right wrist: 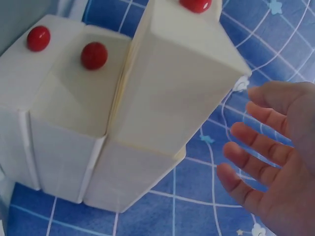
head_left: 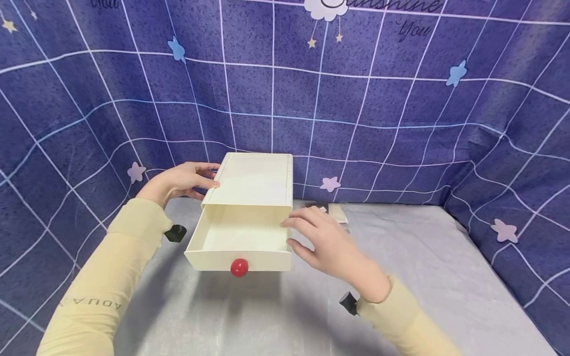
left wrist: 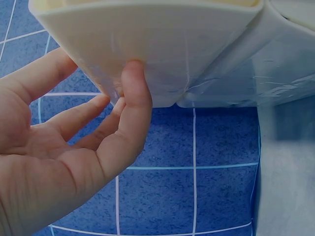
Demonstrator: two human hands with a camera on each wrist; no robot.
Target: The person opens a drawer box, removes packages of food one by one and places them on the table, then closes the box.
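A cream-white drawer unit (head_left: 256, 178) stands on the grey surface, its top drawer (head_left: 240, 262) pulled out and bare inside. The drawer front carries a round red knob (head_left: 239, 267). My left hand (head_left: 189, 179) rests against the unit's left side, thumb near the top edge; in the left wrist view its fingertips (left wrist: 134, 69) touch the side panel. Beside the drawer's right wall is my right hand (head_left: 325, 244), fingers spread and slightly bent. The right wrist view shows that hand apart from the pulled-out drawer (right wrist: 172, 73), with nothing in it.
Two lower drawers with red knobs (right wrist: 94, 55) are pushed in. Behind my right hand lie a pale packet (head_left: 338, 213) and a dark item, partly hidden. A blue checked curtain (head_left: 378, 113) hangs behind and at both sides of the grey cloth (head_left: 423, 257).
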